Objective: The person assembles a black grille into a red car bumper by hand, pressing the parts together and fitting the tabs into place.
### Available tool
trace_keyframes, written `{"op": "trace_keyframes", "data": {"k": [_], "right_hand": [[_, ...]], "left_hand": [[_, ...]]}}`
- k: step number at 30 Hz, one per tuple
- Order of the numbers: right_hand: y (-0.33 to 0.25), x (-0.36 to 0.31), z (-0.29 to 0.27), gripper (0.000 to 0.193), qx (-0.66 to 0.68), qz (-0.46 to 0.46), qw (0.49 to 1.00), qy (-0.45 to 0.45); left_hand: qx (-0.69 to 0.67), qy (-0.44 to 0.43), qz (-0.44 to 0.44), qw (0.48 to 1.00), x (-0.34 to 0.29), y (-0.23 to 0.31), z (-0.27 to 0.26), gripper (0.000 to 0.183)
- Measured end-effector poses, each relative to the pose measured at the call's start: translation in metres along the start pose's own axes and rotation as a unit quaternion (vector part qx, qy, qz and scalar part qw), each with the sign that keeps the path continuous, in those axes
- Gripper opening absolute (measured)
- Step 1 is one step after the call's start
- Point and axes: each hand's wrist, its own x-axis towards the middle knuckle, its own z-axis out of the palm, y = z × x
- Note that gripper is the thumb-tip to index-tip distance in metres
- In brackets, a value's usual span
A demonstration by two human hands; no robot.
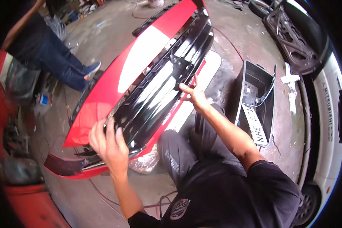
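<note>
A red car bumper point(98, 110) lies diagonally in front of me, with a glossy black grille point(155, 91) set along its middle. Over the grille's near left end is my left hand point(109, 146), its fingers apart and slightly bent, close to the red panel; whether the fingertips touch is unclear. My right hand point(195, 97) is on the grille's edge nearer my body, thumb and fingers spread around that edge, some fingertips hidden. Plastic wrapping point(145, 162) shows beneath the bumper by my knee.
A black plastic bin point(237, 89) with a licence plate point(254, 125) stands right of my legs. Beyond it are a dark door-like panel point(288, 41) and a white vehicle point(330, 110). Another person point(60, 57) stands at far left, near red bodywork point(30, 205). Hoses point(102, 197) cross the floor.
</note>
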Motion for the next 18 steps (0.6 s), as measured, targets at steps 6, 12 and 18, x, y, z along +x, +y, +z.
{"op": "trace_keyframes", "data": {"k": [6, 12, 18], "right_hand": [[0.001, 0.003, -0.006, 0.144, 0.035, 0.023, 0.998, -0.043], [0.000, 0.003, -0.001, 0.146, 0.052, 0.034, 0.996, -0.066], [0.028, 0.024, -0.007, 0.146, -0.050, -0.039, 0.998, 0.013]], "left_hand": [[0.075, -0.134, 0.005, 0.988, 0.094, -0.008, 0.043, 0.046], [0.042, -0.275, -0.026, 0.960, 0.134, -0.017, 0.037, 0.077], [0.012, -0.240, 0.035, 0.970, 0.143, -0.014, 0.053, 0.077]]}}
